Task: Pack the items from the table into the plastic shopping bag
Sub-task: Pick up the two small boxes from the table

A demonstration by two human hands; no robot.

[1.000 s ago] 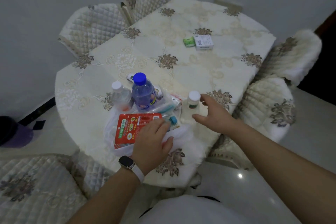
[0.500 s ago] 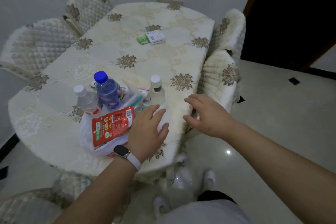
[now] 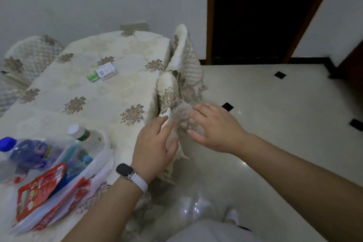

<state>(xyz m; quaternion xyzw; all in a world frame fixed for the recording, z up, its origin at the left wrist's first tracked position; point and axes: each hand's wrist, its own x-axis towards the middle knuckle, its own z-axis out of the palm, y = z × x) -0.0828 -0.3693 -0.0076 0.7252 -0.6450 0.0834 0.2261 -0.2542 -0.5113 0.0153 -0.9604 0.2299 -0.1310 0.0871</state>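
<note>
The white plastic shopping bag (image 3: 99,160) with red print lies at the table's near left corner. In or on it lie a red snack packet (image 3: 39,188), a blue-capped water bottle (image 3: 25,153) and a white-capped bottle (image 3: 82,135). A small green box (image 3: 92,76) and a white box (image 3: 107,69) sit together farther back on the table. My left hand (image 3: 155,147), with a watch on its wrist, reaches past the table's right edge, fingers straight against the cover of a chair (image 3: 170,100). My right hand (image 3: 214,127) is spread open on the same chair back.
The table (image 3: 117,94) has a cream floral cloth. Two padded chairs stand tucked at its right side, another chair (image 3: 29,55) at the far left. The glossy tiled floor (image 3: 275,124) opens to the right, with a dark doorway (image 3: 255,12) behind.
My view has swung right. My left hand left the bag and moved right to the chair back. My right hand also moved right onto the chair.
</note>
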